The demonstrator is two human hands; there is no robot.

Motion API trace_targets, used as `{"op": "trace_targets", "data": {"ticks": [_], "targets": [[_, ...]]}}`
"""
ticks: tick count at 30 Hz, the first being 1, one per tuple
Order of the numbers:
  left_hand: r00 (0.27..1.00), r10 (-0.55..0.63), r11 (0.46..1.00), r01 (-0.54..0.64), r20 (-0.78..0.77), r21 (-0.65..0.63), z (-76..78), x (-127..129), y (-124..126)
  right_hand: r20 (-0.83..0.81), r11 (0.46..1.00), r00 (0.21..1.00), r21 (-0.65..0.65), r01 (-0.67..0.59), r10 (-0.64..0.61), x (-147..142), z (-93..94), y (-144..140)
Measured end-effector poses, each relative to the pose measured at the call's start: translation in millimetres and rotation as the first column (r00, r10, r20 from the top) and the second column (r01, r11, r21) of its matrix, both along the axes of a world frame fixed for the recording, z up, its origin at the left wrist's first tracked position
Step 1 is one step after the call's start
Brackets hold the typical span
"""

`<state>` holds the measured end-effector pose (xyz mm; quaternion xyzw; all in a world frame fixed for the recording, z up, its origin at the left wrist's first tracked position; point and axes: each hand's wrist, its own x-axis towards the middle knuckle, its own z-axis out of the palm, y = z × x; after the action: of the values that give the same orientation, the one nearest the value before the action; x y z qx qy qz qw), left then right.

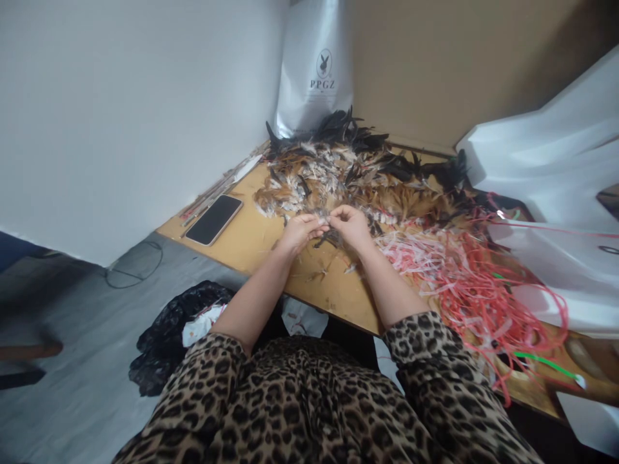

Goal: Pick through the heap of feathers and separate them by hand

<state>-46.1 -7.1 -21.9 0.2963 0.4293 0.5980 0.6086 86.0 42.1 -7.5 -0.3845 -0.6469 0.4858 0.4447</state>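
Note:
My left hand [302,233] and my right hand [349,225] meet over the front of the wooden table [333,303], their fingertips pinched close together. Between them is a small, pale, wispy feather [323,220], mostly covered by the fingers. Just beyond my hands spreads a large heap of feathers [309,177], brown, white and black. A few loose feather bits [319,274] lie on the tabletop below my wrists. To the right of my right forearm is a tangled pile of red and pale plastic strings [474,277].
A phone [214,220] lies at the table's left edge, by thin sticks [207,193]. Behind the feathers stands a white printed bag [316,77]; white plastic sheeting [551,148] is at right. A black plastic bag [167,332] sits on the floor. A green strip [551,365] is near the strings.

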Motion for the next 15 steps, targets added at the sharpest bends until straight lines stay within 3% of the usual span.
{"op": "trace_targets", "data": {"ticks": [15], "targets": [[0.999, 0.000, 1.000, 0.000, 0.053, -0.009, 0.8, -0.5, -0.1, -0.001, 0.987, 0.994, 0.113, 0.111, -0.111, -4.9, 0.7, -9.0]]}}
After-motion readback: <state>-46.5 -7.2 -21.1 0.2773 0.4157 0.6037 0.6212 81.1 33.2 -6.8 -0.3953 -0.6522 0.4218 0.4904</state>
